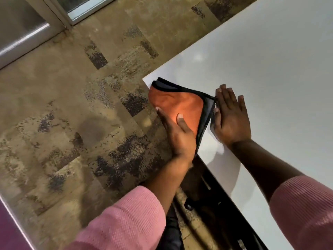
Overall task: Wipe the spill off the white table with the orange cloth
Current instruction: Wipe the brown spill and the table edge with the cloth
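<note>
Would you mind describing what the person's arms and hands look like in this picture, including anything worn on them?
Both arms wear pink ribbed knit sleeves, the left sleeve and the right sleeve, pushed up so the forearms are bare. The left hand and right hand are bare: no gloves, rings or watch show.

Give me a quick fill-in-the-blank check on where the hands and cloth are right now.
1. The orange cloth lies at the table's ____.
2. The right hand lies ____ on the white table.
3. The left hand holds the cloth with its ____ on top.
Missing: corner; flat; thumb
</note>
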Demonstrator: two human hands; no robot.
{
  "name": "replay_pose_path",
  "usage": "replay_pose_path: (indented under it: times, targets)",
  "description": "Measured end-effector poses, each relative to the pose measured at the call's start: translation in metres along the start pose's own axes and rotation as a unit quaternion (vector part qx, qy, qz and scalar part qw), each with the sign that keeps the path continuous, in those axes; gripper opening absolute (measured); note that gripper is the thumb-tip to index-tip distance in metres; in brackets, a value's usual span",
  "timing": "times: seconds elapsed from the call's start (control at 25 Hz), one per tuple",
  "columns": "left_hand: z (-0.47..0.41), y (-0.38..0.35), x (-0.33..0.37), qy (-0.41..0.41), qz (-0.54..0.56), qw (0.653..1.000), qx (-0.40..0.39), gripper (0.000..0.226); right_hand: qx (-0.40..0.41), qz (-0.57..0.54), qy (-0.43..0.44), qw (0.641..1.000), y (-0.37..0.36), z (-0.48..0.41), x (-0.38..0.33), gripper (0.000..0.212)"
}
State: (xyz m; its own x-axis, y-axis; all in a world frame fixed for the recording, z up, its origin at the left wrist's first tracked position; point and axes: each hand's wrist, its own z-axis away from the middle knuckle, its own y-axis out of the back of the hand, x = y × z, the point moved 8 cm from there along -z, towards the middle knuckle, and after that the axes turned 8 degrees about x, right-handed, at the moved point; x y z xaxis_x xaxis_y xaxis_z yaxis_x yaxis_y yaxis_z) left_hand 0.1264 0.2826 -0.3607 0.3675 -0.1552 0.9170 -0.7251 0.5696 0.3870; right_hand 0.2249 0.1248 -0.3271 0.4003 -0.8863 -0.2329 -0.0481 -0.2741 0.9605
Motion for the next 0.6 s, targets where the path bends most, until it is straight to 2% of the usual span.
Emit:
replay_pose_path:
  times: [0.16,0.36,0.44,0.6]
  targets:
    - [0.006,0.002,0.002,-0.008,0.005,0.999,0.040,0.063,0.003,-0.003,-0.001,1.000,-0.001,0.003,0.001,0.063]
    - [0.091,0.003,-0.010,0.046,0.009,0.999,0.014,0.067,-0.016,0.005,0.009,1.000,-0.005,0.004,0.005,0.061]
    - [0.129,0.009,-0.013,0.034,0.005,0.999,0.006,0.068,-0.022,0.015,0.014,1.000,-0.007,0.005,0.006,0.062]
    - [0.168,0.019,-0.018,0.040,-0.021,0.998,0.039,0.064,-0.022,-0.005,0.019,1.000,-0.004,0.006,0.005,0.069]
